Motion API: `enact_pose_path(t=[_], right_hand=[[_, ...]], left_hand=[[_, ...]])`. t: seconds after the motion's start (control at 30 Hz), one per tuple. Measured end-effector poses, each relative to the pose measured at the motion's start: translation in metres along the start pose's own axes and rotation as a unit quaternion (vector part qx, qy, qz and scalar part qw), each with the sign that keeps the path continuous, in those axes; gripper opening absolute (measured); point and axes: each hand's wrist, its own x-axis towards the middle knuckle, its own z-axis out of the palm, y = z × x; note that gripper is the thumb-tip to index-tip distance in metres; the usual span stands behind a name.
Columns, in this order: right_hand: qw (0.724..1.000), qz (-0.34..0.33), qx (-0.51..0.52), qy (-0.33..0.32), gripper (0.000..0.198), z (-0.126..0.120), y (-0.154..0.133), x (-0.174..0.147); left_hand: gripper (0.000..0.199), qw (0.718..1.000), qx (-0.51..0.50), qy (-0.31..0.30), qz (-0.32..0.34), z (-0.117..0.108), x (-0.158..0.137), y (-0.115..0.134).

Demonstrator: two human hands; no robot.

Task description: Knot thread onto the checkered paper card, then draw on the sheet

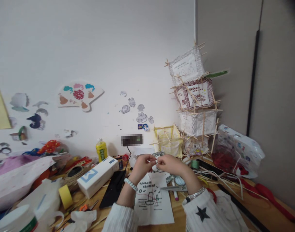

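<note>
Close together above the table, my left hand [143,165] and my right hand [170,164] meet with their fingertips pinched. A thin red thread [152,196] hangs from between the fingers and trails in loose loops over the paper below; the exact point of grip is too small to make out. Under my hands lies a white sheet [165,212] with a line drawing of a boat, birds and handwritten characters. Scissors [178,188] lie at the sheet's right edge, by a marker with a pink end [176,195].
A stacked paper-and-stick lantern [198,93] stands at the back right, beside a yellow stick frame [169,141]. To the left are a white box [97,177], a yellow bottle [101,150], a black phone-like slab [112,190] and yellow tape [65,196]. Red ribbon [270,196] lies far right.
</note>
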Motion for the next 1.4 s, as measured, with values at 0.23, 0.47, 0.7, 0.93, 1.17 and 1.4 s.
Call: enact_pose_path(t=[0.23, 0.47, 0.7, 0.93, 1.17, 1.4], right_hand=[[1.0, -0.012, -0.003, 0.002, 0.02, 0.0, 0.0, 0.0], [1.0, -0.017, -0.008, 0.002, 0.018, -0.001, 0.0, 0.001], [1.0, -0.015, -0.005, -0.002, 0.03, 0.0, -0.001, 0.0], [1.0, -0.024, -0.014, 0.005, 0.038, 0.001, -0.002, 0.0], [1.0, -0.019, -0.017, 0.001, 0.037, 0.0, -0.003, -0.001], [1.0, -0.019, -0.013, -0.008, 0.033, -0.002, -0.007, -0.002]], left_hand=[[0.016, 0.999, 0.032, 0.013, -0.007, -0.001, 0.0, -0.001], [0.015, 0.997, 0.072, 0.023, -0.016, 0.0, -0.002, -0.002], [0.014, 0.998, 0.0, 0.01, -0.054, 0.006, 0.002, -0.007], [0.017, 0.996, -0.051, -0.002, -0.074, 0.006, 0.003, -0.007], [0.023, 0.995, -0.057, -0.007, -0.082, 0.003, -0.002, 0.003], [0.023, 0.99, -0.1, -0.024, -0.097, 0.006, -0.001, -0.001]])
